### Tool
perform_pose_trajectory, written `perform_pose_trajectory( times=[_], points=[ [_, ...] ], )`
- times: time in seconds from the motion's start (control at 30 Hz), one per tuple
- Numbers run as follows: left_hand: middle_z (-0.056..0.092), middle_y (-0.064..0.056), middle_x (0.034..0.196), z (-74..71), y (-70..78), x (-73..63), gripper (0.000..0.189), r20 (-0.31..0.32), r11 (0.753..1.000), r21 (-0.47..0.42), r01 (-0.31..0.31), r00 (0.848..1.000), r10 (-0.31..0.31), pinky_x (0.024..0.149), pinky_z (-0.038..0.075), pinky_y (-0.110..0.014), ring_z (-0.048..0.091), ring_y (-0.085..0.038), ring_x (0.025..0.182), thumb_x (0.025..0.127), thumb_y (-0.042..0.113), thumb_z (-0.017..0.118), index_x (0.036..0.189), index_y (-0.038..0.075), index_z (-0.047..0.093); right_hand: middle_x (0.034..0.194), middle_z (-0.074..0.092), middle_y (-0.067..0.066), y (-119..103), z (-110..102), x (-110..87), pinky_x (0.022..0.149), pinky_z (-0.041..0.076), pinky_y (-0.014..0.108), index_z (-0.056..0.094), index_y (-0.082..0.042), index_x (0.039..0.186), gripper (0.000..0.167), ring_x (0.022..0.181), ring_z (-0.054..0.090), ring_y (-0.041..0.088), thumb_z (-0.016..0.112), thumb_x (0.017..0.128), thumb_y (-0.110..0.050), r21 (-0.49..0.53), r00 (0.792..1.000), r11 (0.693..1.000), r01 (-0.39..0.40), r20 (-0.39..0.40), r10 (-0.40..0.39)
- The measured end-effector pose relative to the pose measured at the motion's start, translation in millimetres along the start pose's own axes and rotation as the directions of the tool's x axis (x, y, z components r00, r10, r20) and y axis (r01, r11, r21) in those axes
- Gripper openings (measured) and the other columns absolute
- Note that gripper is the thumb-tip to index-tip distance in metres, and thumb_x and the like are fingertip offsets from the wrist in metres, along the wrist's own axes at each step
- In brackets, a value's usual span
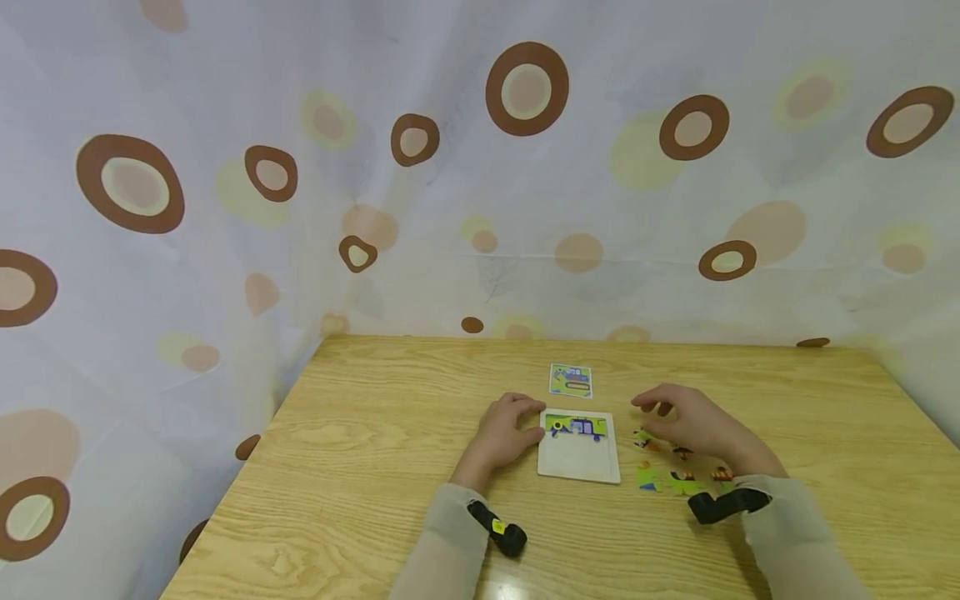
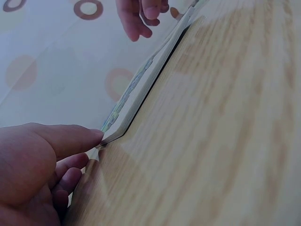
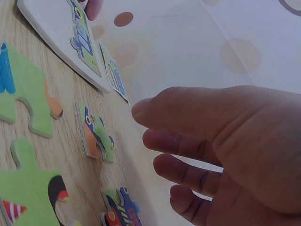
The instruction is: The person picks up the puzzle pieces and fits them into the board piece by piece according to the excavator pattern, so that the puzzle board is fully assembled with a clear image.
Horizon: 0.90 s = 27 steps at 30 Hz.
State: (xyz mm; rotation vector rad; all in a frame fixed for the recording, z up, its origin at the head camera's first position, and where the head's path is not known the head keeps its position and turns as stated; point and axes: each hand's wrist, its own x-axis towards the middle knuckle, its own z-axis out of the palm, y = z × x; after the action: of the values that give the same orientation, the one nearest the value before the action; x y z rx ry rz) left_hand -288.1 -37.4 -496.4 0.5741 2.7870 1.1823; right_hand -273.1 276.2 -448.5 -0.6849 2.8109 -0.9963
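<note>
A white puzzle tray point(image 1: 577, 465) lies on the table, its upper part filled with joined pieces point(image 1: 577, 427) that picture a purple vehicle on green. My left hand point(image 1: 507, 429) rests at the tray's left side, with thumb and a fingertip touching the edge. In the left wrist view, the thumb point(image 2: 80, 140) meets the tray's corner. My right hand point(image 1: 686, 421) hovers over loose puzzle pieces right of the tray, fingers loosely bent and holding nothing. Below it in the right wrist view lie a small green and orange piece point(image 3: 88, 136) and a larger green piece point(image 3: 33, 181).
A small picture card point(image 1: 571, 380) of a similar vehicle lies behind the tray. More loose pieces point(image 1: 684, 482) are spread in front of the right hand. A patterned curtain point(image 1: 450, 192) hangs along the wooden table's point(image 1: 360, 467) far edge and left side.
</note>
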Motion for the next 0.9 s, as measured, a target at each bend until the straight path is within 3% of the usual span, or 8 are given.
perform_pose_trajectory(
  times=[0.37, 0.9],
  points=[
    [0.052, -0.005, 0.136, 0.4, 0.0, -0.4, 0.037, 0.003, 1.0, -0.009, 0.003, 1.0, -0.003, 0.108, 0.034, -0.046, 0.045, -0.03, 0.128, 0.094, 0.021, 0.068, 0.13, 0.016, 0.065, 0.107, 0.062, 0.005, 1.2, 2.2, 0.7, 0.081, 0.05, 0.039, 0.065, -0.002, 0.124, 0.047, 0.095, 0.054, 0.023, 0.08, 0.082, -0.015, -0.007, 0.99, 0.994, -0.105, 0.094, 0.105],
    [0.053, -0.006, 0.135, -0.7, 1.6, -1.4, 0.037, 0.003, 1.0, -0.002, 0.003, 1.0, -0.003, 0.108, 0.034, -0.045, 0.045, -0.029, 0.127, 0.094, 0.02, 0.068, 0.13, 0.015, 0.065, 0.107, 0.06, 0.003, -2.9, 9.6, -1.2, 0.082, 0.049, 0.04, 0.064, -0.005, 0.125, 0.05, 0.094, 0.052, 0.022, 0.081, 0.079, -0.013, -0.022, 0.98, 0.991, -0.135, 0.145, 0.137]
  ],
)
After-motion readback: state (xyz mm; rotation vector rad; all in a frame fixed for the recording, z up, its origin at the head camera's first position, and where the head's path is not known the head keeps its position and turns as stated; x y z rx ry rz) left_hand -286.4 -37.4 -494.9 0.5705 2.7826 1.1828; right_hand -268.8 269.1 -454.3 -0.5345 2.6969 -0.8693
